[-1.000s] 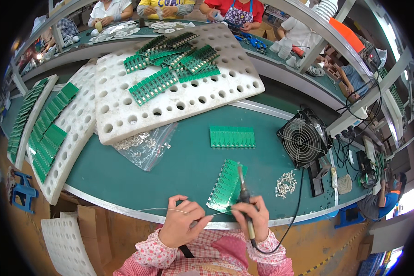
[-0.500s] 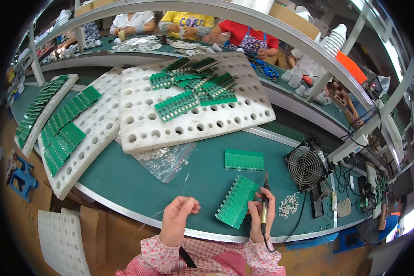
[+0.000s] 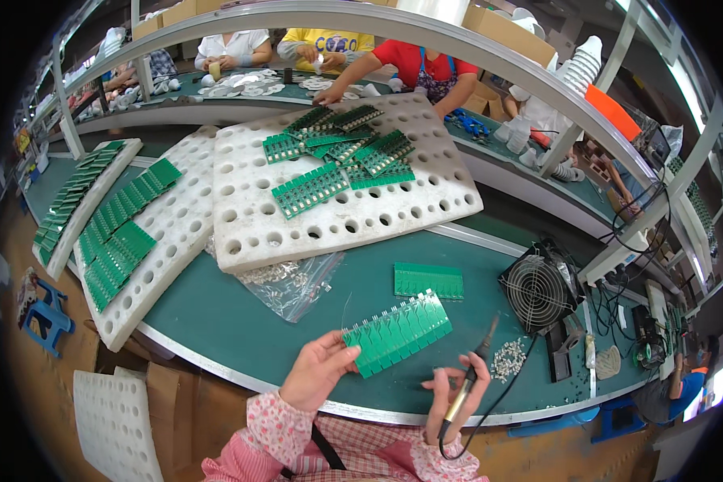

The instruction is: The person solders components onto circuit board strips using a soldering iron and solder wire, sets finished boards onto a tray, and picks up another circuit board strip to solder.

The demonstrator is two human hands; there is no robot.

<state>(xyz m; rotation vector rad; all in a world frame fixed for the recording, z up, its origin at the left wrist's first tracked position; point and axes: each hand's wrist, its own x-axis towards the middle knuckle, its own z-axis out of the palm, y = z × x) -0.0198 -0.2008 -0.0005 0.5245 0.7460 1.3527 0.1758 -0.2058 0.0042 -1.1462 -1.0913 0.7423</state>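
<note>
A green circuit board panel (image 3: pixel 398 333) with a row of small pale parts along its upper edge is pinched at its left end by my left hand (image 3: pixel 320 373). It is tilted above the green bench. In my right hand (image 3: pixel 462 394) sits a soldering iron (image 3: pixel 460 395), its tip pointing up and away and its black cord looping below. The right hand's fingers are partly spread around the handle, apart from the board. Another green board panel (image 3: pixel 428 281) lies flat just beyond. Right of the iron is a pile of small white parts (image 3: pixel 508 361).
White foam sheets with round holes (image 3: pixel 341 229) carry several stacked boards at the far left. A plastic bag of small parts (image 3: pixel 289 285) lies before them. A black fan (image 3: pixel 536 289) stands right, under a metal frame. Co-workers sit across the bench, one reaching toward the foam (image 3: pixel 337 94).
The board has passed from my right hand to my left and turned, its parts-lined edge now uppermost. My right hand keeps the iron, its tip swung right. A co-worker's arm has reached across.
</note>
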